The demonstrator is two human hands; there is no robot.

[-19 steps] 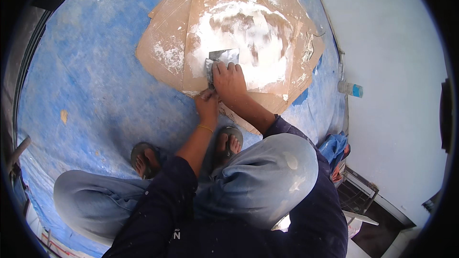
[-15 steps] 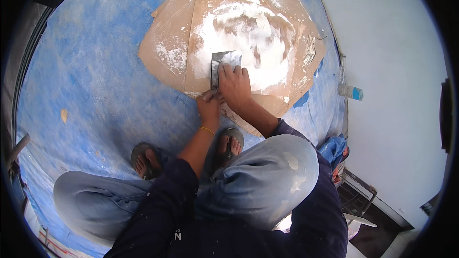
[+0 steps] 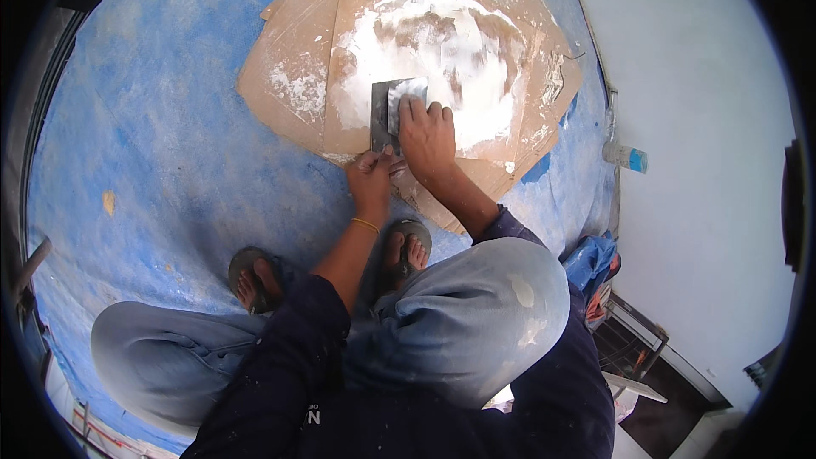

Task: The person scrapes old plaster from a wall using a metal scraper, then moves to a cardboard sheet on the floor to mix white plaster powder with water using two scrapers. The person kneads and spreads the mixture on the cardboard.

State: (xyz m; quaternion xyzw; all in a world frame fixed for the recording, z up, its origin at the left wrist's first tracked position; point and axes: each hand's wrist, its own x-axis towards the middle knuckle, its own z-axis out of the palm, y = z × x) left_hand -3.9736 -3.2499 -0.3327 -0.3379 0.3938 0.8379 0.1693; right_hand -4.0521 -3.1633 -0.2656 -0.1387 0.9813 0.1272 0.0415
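My left hand point(image 3: 371, 183) is closed round the near end of a putty knife, whose dark, flat metal blade point(image 3: 380, 119) points away from me. Held in my right hand point(image 3: 430, 143) is a smaller, shiny metal scraper blade point(image 3: 394, 109), which lies over the right part of the dark blade. My right fingers bend over its right edge. Both tools are above the near side of a smeared patch of white paste point(image 3: 459, 59). Under the paste lie overlapping sheets of brown cardboard point(image 3: 293, 42). The handle in my left hand is mostly hidden.
A paint-stained blue sheet point(image 3: 161, 136) covers the floor. By the white wall point(image 3: 697, 102) at right lies a clear plastic bottle point(image 3: 627, 156) with a blue label. Blue cloth or plastic point(image 3: 588, 262) is heaped near my right knee. My sandalled feet point(image 3: 410, 251) are close behind my hands.
The smaller scraper has shifted right across the dark blade, baring more of its left part. My right hand has moved slightly right, and my left hand slightly up.
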